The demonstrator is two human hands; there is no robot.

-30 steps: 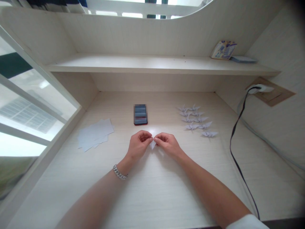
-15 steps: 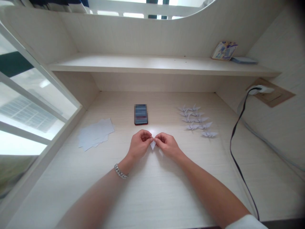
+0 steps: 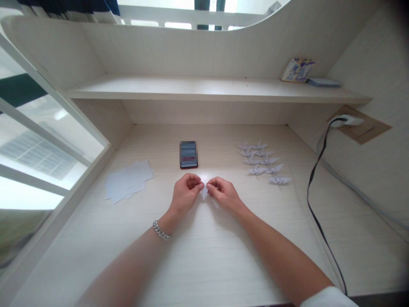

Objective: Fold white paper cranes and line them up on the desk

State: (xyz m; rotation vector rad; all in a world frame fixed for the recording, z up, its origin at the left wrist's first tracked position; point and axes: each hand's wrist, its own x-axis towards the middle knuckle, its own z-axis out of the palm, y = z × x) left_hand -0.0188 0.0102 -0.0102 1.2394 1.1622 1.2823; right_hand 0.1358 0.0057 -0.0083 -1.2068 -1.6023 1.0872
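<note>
Left hand [image 3: 185, 190] edged slightly outward, it and right hand [image 3: 225, 194] pinching one small paper [image 3: 204, 195], seemingly part-folded; nine paper birds [image 3: 269, 161] look finished, flat sheets [image 3: 128, 179] unfolded.

bright | left window [image 3: 41, 145] overexposed | desk [image 3: 207, 260] glare | soft shadows | edges bowed

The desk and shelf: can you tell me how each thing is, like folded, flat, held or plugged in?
Small white paper: pinched, partly hidden.
Left hand: pinching it.
Right hand: pinching it.
Loose white sheets: flat, overlapping.
White paper figures: folded, in rows.
Phone: lying flat, screen pixelated.
Silver bracelet: worn.
Black cable: plugged in.
Colourful packet: tilted; open or closed, can't tell.
</note>
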